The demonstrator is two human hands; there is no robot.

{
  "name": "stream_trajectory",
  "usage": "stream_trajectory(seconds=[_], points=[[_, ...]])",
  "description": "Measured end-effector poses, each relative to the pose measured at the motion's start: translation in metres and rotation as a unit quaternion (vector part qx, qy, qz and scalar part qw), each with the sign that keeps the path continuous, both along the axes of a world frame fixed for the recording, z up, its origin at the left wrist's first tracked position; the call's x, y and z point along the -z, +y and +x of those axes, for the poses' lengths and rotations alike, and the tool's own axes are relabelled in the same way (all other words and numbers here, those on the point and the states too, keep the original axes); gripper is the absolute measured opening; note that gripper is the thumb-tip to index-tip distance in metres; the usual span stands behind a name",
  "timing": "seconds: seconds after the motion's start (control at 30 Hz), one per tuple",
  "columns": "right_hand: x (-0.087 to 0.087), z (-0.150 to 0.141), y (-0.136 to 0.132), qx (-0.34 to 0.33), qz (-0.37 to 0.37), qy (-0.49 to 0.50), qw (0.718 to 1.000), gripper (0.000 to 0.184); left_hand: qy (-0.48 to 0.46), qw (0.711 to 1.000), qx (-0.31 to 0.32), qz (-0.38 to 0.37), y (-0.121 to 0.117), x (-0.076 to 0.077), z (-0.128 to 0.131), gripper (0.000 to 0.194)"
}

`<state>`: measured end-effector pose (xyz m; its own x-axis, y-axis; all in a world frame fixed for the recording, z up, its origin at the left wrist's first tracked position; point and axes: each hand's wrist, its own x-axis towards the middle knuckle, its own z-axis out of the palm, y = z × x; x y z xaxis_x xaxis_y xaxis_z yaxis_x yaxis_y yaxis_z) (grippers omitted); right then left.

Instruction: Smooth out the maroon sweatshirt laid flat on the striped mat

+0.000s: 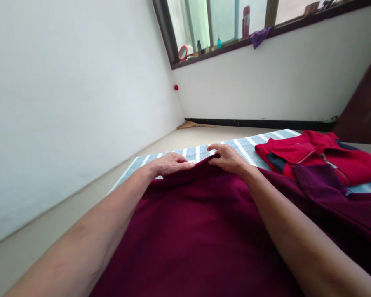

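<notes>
A large dark maroon garment (200,222) lies spread over a blue and white striped mat (191,154) in front of me. My left hand (170,163) rests on the garment's far edge with its fingers curled over the fabric. My right hand (227,158) pinches the same edge just to the right, thumb and fingers closed on the cloth. The two hands sit close together, almost touching. A folded bright red garment (321,159) with dark blue patches lies on the mat at the right, beyond my right forearm.
The mat lies on a pale floor (49,231) beside a white wall at the left. A broom (196,124) lies by the far wall's dark skirting. A window sill (235,43) above holds bottles, a small round mirror and a purple cloth. Dark wooden furniture stands at the far right.
</notes>
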<state>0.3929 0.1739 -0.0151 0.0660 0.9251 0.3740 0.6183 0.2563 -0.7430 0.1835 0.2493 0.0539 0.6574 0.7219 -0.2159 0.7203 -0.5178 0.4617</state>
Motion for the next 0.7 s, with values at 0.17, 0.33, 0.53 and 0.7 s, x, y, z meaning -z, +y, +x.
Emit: stream_trajectory(seconds=[0.17, 0.33, 0.53, 0.7], points=[[0.016, -0.005, 0.007, 0.065, 0.008, 0.031, 0.997, 0.043, -0.02, 0.995, -0.09, -0.041, 0.013, 0.017, -0.028, 0.021], [0.026, -0.004, 0.01, 0.105, -0.021, 0.012, 0.994, 0.059, -0.12, 0.977, -0.17, 0.042, 0.033, 0.041, -0.027, 0.024], [0.038, -0.001, 0.014, 0.152, -0.061, -0.03, 0.986, 0.037, -0.136, 0.964, -0.167, 0.157, 0.055, 0.06, -0.017, 0.024], [0.043, -0.008, 0.015, 0.186, -0.058, -0.059, 0.979, 0.036, -0.142, 0.954, -0.167, 0.203, 0.059, 0.083, -0.017, 0.036]])
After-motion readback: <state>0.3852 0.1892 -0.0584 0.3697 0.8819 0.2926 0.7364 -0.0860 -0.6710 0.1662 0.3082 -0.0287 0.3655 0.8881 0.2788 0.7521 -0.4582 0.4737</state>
